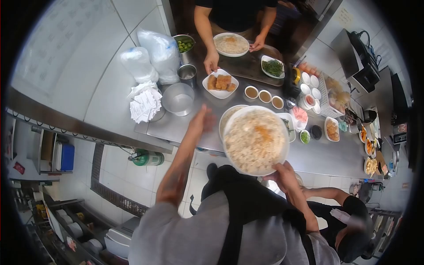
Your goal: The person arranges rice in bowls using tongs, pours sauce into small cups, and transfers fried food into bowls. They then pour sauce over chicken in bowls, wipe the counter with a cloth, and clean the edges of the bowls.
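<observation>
My right hand (285,176) grips the lower right rim of a white bowl of pale, porridge-like food (254,148) with an orange sprinkle on top. It is held above the counter's front edge. Left of it, my left hand (204,118) reaches over the counter with its fingers out and nothing in them, slightly blurred. A second bowl of similar food (223,120) is partly hidden behind the held one. Near my left hand are a clear plastic tub (178,98) and a white dish of golden fried pieces (221,83).
Across the steel counter (309,154), a person's hands (212,62) touch the fried dish and another bowl (231,45) over a brown tray (251,68). Sauce cups (265,96), greens (273,67), paper slips (145,105) and plastic bags (161,53) stand around. A co-worker (349,216) is at my right.
</observation>
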Action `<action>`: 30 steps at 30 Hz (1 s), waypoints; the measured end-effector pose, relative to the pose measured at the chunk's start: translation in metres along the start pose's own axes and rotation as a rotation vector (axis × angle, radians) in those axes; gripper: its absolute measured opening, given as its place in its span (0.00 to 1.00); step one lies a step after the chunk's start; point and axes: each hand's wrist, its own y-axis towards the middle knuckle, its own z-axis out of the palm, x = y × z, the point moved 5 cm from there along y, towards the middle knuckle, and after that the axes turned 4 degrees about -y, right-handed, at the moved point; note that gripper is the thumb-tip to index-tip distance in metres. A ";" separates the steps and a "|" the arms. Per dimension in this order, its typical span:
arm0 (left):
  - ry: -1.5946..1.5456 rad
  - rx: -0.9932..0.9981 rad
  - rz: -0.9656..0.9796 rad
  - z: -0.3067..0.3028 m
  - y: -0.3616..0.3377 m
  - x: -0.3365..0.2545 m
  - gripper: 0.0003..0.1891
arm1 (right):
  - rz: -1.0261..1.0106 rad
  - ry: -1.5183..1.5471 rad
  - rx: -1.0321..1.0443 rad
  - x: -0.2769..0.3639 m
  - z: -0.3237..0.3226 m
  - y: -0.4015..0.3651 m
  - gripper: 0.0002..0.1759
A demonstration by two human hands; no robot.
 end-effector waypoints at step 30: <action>-0.211 -0.381 0.107 -0.144 -0.182 0.078 0.27 | -0.181 -0.948 0.136 0.015 0.289 0.283 0.33</action>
